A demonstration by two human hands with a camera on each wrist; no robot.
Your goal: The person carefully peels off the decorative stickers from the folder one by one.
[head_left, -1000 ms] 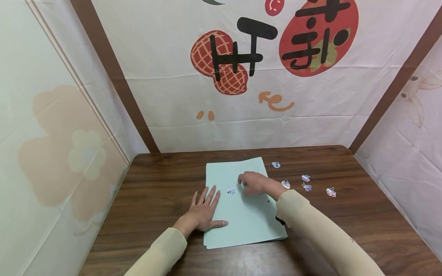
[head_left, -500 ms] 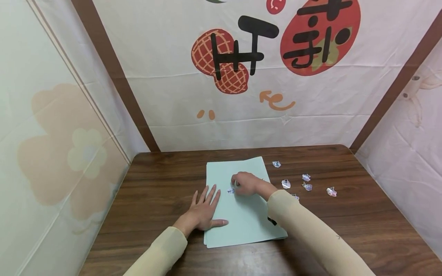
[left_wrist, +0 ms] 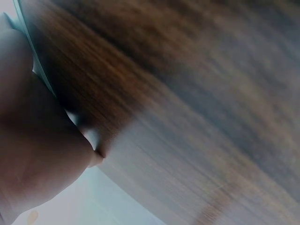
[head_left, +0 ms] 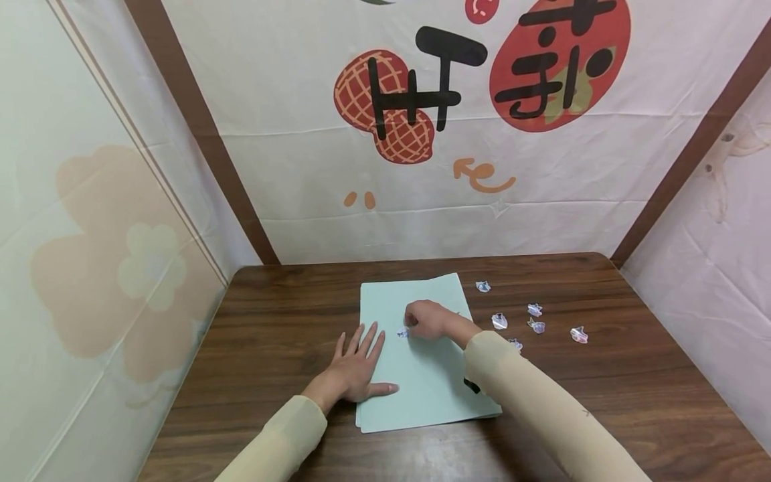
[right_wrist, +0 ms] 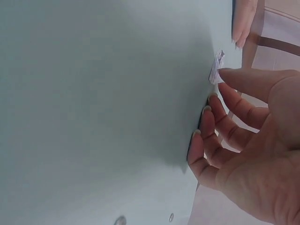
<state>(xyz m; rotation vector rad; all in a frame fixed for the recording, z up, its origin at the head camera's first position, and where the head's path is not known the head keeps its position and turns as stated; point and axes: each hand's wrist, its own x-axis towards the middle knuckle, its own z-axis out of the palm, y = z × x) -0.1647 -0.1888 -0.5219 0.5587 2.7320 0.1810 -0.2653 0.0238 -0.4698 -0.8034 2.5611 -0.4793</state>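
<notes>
A stack of pale blue-green paper [head_left: 434, 395] lies on the wooden table in the head view. My left hand [head_left: 355, 371] rests on its left edge with the fingers spread. One small shiny sticker [head_left: 403, 332] is on the paper, just beyond the left fingertips. My right hand [head_left: 426, 319], fingers curled, is down at the sticker's right side. In the right wrist view, the thumb and index finger of the right hand [right_wrist: 253, 126] pinch the near end of the sticker [right_wrist: 217, 65]. The other fingertips touch the paper. The left wrist view shows mostly blurred table.
Several more shiny stickers lie on the table right of the paper, among them a sticker [head_left: 499, 321] near its edge and another sticker [head_left: 579, 335] farthest right. A printed cloth [head_left: 301, 167] hangs behind the table [head_left: 283, 321].
My right hand has moved left across the paper to the sticker and brought its fingers onto it. Another sticker beside the right sleeve has come into view. My left hand stays in place.
</notes>
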